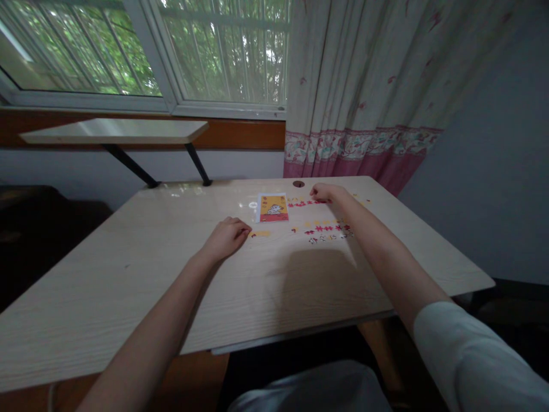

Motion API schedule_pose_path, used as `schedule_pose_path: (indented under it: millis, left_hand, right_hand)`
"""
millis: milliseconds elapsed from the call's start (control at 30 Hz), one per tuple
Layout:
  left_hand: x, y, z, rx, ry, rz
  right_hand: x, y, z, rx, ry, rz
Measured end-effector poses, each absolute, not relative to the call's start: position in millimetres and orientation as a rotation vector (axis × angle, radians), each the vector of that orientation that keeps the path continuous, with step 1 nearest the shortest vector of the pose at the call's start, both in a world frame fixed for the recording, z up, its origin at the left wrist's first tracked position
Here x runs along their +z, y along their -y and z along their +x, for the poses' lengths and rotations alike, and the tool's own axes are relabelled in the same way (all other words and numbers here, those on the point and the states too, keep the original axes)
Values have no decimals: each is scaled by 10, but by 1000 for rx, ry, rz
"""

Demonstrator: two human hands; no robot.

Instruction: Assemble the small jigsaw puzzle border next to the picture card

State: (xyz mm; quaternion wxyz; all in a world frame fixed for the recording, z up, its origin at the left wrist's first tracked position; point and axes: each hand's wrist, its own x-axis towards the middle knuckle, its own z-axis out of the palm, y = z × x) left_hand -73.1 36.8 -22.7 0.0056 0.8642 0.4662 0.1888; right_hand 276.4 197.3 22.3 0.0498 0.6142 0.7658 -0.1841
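Jigsaw pieces lie in loose rows on the table, right of the picture card (pixel 273 208), which shows a pale animal on yellow and red. My left hand (pixel 228 236) rests on the table with curled fingers, its fingertips at the left end of a short strip of yellow puzzle pieces (pixel 262 233). Whether it pinches a piece is hidden. Farther back, my right hand (pixel 326 192) is closed and bent downward over the far row of red puzzle pieces (pixel 300 203); its fingertips hide whatever they hold. Nearer me are red pieces (pixel 325 228) and whitish patterned pieces (pixel 321 240).
The pale wooden table (pixel 171 274) has a round cable hole (pixel 298 183) near its back edge. A raised shelf (pixel 124 131) on black legs stands at the back left. A curtain (pixel 343 103) hangs behind the table, beside the window (pixel 223 51).
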Motion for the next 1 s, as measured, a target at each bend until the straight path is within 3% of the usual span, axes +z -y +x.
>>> schedule_pose_path:
  millis: [400,533,800,900,1000]
  left_hand:
    - [-217,-371,-734,558,-1482,2702]
    - [-226,-371,-727,573,-1473,2697]
    - [-200,-342,-695,571,-1461,2680]
    - [-194,-340,-692,560,-1474,2697]
    - [-194,-341,-693,551,-1467,2702]
  right_hand:
    - [253,-1857,2798,-553,-2499,1933]
    - [290,-1727,2708,-572,-2831,1917]
    - [219,-1191,2302,-1621,-2919,1737]
    - [114,-982,2142,-1863,-2808,1625]
    - [-8,-835,2024,-1886,-2761,1616]
